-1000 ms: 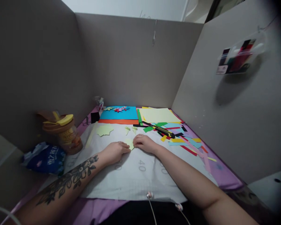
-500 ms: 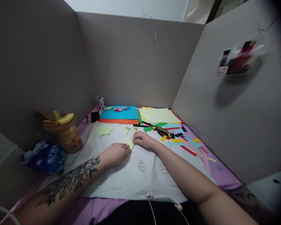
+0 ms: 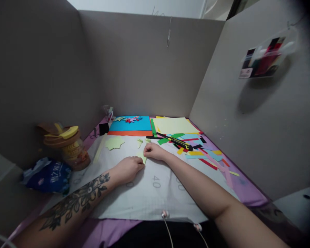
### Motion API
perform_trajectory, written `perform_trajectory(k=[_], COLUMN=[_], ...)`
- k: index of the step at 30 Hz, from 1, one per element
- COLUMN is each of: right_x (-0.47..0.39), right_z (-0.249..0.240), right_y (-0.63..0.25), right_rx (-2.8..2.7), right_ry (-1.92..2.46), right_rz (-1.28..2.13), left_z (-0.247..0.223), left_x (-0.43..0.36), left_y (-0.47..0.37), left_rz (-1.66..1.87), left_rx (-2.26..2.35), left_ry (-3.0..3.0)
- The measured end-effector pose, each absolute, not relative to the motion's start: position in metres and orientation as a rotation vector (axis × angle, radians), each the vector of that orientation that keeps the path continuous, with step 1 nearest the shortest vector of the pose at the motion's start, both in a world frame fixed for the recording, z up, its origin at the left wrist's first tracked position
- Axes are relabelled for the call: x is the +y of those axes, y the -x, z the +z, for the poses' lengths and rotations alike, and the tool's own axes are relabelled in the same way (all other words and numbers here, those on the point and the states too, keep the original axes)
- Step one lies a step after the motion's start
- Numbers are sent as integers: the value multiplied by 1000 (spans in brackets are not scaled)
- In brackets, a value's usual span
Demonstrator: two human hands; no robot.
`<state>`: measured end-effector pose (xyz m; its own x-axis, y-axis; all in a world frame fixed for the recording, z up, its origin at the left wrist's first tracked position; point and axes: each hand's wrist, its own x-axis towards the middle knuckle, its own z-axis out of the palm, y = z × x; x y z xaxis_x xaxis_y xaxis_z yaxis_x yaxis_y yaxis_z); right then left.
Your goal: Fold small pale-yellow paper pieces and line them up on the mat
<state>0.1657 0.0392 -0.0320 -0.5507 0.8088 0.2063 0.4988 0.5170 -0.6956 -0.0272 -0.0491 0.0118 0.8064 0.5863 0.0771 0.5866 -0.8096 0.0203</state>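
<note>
A small piece of pale green paper (image 3: 144, 159) lies between my two hands, partly covered by them. My left hand (image 3: 129, 168) grips its left side, fingertips curled and pressed together. From the right, my right hand (image 3: 154, 151) pinches its other edge between thumb and fingers. Just beyond are small folded pale green paper bits (image 3: 140, 143). Farther left lies a jagged, star-edged pale green paper shape (image 3: 114, 142), flat on the white gridded mat (image 3: 144, 199).
A yellow-and-black utility knife (image 3: 179, 142) rests on coloured paper strips at right. Blue sheet (image 3: 131, 124) with paper stars and pale yellow sheets (image 3: 174, 125) lie at the back. A lidded jar (image 3: 74, 153) and blue packet (image 3: 49, 175) stand left; grey walls surround the table.
My right hand has shifted slightly left, its fingers curling more tightly at the paper. My left hand's fingers have bunched closer together. The camera view has moved a little.
</note>
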Motion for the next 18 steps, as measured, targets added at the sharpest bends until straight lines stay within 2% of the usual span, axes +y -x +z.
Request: perform_trajectory(k=[11, 18], right_x=[38, 35], right_z=[-35, -34], right_y=[-164, -161], right_rx=[-2256, -2248], right_ry=[1101, 1168], right_rz=[659, 594], left_z=[9, 8], left_x=[-44, -43], left_y=[28, 29], left_rz=[-334, -324], left_rx=[-831, -781], left_ry=[3091, 3100])
